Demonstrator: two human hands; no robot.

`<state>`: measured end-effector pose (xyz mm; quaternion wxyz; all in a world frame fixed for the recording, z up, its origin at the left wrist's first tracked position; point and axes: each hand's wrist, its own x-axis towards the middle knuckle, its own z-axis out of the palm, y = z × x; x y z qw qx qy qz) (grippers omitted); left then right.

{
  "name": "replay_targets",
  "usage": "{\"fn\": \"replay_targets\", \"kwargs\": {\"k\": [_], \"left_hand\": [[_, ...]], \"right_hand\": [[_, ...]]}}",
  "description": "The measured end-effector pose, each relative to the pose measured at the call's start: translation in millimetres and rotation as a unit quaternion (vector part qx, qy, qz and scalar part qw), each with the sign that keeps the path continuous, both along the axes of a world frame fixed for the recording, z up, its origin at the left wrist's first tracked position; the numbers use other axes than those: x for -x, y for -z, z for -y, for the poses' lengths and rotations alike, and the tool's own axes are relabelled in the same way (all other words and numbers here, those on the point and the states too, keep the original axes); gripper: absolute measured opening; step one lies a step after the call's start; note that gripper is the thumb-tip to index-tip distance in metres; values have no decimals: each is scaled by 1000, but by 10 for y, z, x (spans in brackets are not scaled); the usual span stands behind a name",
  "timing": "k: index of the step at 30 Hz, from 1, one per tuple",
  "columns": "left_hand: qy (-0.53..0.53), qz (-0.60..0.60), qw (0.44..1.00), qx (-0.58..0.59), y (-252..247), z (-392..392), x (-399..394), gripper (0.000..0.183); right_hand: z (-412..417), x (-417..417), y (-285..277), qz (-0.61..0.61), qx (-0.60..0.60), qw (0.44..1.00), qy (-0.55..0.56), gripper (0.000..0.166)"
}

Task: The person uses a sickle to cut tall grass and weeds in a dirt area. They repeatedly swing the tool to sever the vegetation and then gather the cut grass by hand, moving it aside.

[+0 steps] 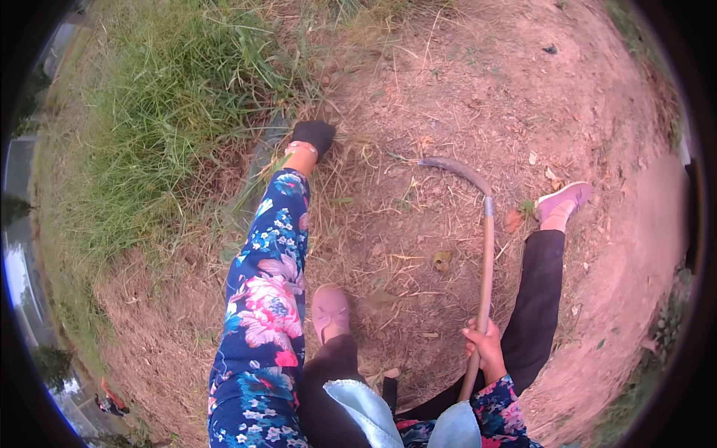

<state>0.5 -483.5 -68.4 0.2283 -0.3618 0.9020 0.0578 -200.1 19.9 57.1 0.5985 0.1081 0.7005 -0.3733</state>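
My left arm, in a blue floral sleeve point(269, 291), reaches far forward to the edge of the green grass point(185, 95). At its end my left hand point(315, 139) appears dark, as if gloved, and is low over dry stalks; its fingers cannot be made out. My right hand point(484, 344), bare, is closed around the lower wooden handle of a sickle point(487, 263). The sickle's curved metal blade point(462, 171) points left above the dry soil. A metal collar joins the blade to the handle.
Two pink shoes point(330, 311) point(566, 200) stand wide apart on the soil, below dark trouser legs. A yellowish dry leaf point(442, 260) and scattered stalks lie between them. Light blue cloth point(369, 409) hangs at the bottom. A person point(112, 400) is far off at lower left.
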Motion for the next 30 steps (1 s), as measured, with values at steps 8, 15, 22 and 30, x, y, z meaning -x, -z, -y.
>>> {"fn": "replay_targets", "kwargs": {"k": [8,15,22,30], "left_hand": [[-137,-99,983,73,-362,-136,-518,20],[-246,-108,957,107,-677,-305,-1259,22],[-460,-4,865,202,-1503,-1725,-3925,28],[-632,515,562,-139,-2939,-5665,-5656,34]], "right_hand": [[-30,-9,-60,-7,-6,1000,8,30],[-71,30,-54,-2,5,1000,3,30],[-130,14,-35,-6,15,1000,8,27],[-112,-15,-46,-12,47,999,-6,27]]}}
